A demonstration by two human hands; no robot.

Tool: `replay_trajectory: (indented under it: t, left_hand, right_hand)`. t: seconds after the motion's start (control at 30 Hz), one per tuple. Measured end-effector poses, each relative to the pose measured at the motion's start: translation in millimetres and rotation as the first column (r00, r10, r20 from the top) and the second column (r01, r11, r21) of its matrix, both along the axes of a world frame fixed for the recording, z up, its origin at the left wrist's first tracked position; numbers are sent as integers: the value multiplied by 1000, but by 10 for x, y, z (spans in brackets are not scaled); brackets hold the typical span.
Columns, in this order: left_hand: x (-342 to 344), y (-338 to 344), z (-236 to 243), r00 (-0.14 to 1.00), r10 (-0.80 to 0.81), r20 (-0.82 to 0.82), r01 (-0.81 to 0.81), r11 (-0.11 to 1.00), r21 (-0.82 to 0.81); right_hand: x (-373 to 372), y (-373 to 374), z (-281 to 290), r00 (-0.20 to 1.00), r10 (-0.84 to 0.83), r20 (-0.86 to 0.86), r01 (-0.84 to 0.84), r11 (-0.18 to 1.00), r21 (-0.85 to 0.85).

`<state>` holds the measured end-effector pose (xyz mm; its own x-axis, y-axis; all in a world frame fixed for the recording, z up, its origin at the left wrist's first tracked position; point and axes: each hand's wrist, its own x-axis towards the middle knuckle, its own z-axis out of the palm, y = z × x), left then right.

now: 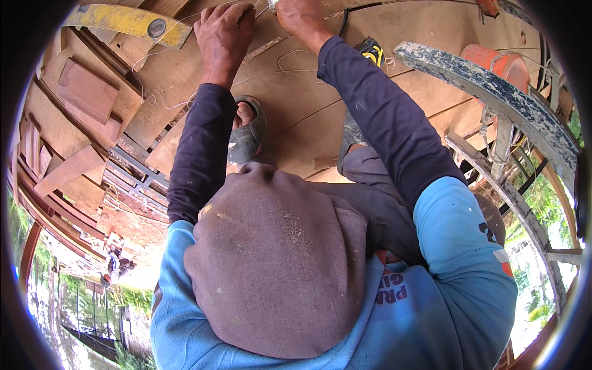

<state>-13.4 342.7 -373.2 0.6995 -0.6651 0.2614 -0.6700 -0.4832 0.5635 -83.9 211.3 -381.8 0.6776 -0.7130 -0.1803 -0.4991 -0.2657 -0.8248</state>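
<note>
Both arms in dark sleeves reach forward over a plywood sheet [290,105]. My left hand [223,34] is curled, its fingertips pinched on a thin white string [280,61] that loops across the plywood. Close beside it, my right hand [301,18] is closed at the top edge of the picture around a small grey object [272,5], mostly cut off by the frame. A short length of string runs between the two hands. A cloth-covered head and blue shirt fill the lower middle and hide the near plywood.
A yellow spirit level [129,21] lies at the upper left by stacked wooden offcuts [86,92]. A yellow-black tape measure [373,52] sits by my right forearm. Sandalled feet [246,132] stand on the plywood. An orange bucket [499,61] and a paint-flecked beam [493,92] are at right; ground lies far below.
</note>
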Motion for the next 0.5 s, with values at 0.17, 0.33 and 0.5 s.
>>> replay_trajectory:
  t: [0.17, 0.33, 0.5]
  left_hand:
    - [9, 0, 26, 1000, 7, -14, -7, 999, -38]
    - [27, -6, 17, 994, 0, -112, 1, 1000, 8]
    - [48, 23, 18, 963, -64, -261, 46, 996, -75]
  right_hand:
    - [57, -13, 27, 999, 26, -38, -26, 1000, 6]
    - [54, -21, -90, 999, 30, 27, -30, 999, -13]
    - [45, 5, -70, 997, 72, -3, -72, 997, -20]
